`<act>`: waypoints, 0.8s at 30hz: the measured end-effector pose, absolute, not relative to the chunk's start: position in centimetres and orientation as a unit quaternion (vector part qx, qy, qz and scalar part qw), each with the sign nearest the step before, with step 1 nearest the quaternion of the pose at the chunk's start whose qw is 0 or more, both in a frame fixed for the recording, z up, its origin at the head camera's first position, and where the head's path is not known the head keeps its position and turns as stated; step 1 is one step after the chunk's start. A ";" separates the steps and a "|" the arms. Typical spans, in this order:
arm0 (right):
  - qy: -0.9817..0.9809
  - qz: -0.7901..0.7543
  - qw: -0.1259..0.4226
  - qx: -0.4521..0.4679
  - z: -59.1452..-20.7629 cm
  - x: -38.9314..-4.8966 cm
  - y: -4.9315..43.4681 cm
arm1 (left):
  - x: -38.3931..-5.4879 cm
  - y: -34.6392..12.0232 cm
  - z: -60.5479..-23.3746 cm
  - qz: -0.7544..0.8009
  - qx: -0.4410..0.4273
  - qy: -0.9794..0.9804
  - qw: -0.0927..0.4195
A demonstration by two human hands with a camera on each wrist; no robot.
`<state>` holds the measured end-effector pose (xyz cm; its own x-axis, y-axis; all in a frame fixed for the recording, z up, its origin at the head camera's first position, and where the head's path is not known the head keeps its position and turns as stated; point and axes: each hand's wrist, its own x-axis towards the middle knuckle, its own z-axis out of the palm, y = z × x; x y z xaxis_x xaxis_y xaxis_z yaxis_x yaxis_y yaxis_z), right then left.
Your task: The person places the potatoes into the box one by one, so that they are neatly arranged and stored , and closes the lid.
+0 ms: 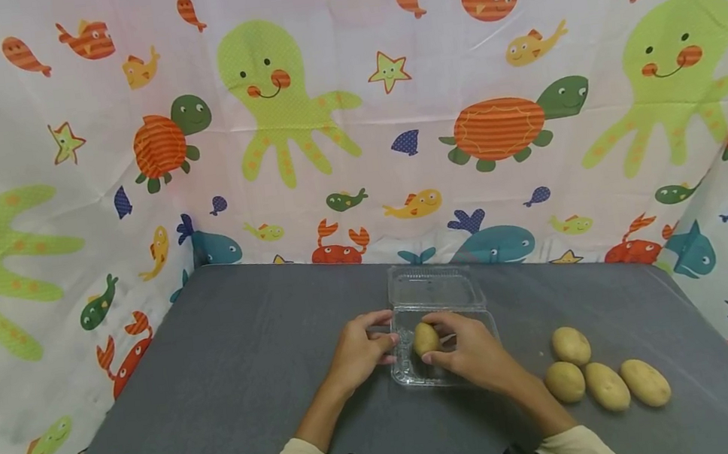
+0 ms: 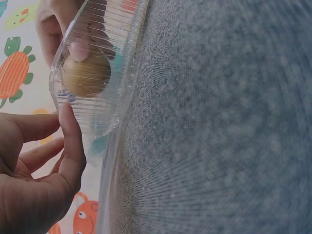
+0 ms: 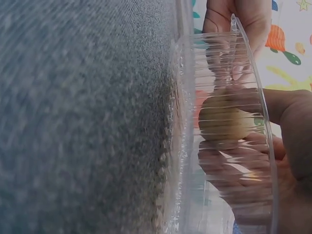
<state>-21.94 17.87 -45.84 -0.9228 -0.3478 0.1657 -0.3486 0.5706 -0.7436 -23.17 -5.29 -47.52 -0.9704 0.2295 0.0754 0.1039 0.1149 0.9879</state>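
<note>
Clear container [image 1: 412, 374] pinched by left hand [image 1: 360, 350], presumably for steadying; potato [image 1: 425, 340] gripped inside by right hand [image 1: 473, 348], fingers curled; four potatoes [image 1: 607, 386] right of container, likely for reach

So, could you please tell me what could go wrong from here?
The potato in the right hand is rounded, so it might roll inside the box once released. The box looks thin; it could slide or bend if the left hand leaves its edge. The four loose potatoes near the right forearm could be nudged and roll.
</note>
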 end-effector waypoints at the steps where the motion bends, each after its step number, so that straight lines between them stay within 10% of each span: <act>1: -0.886 0.420 -0.001 0.195 -45.8 -22.0 17.8 | -23.2 -5.3 -47.5 0.656 0.112 0.745 0.048; 24: -0.890 0.416 -0.016 0.188 -46.2 -23.1 16.3 | -23.3 -5.2 -47.6 0.650 0.114 0.751 0.042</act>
<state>-23.08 16.27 -46.18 -0.9290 -0.3475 0.1277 -0.3208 0.5833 -0.7462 -23.32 -5.25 -47.58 -0.9703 0.2264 0.0852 0.1169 0.1302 0.9846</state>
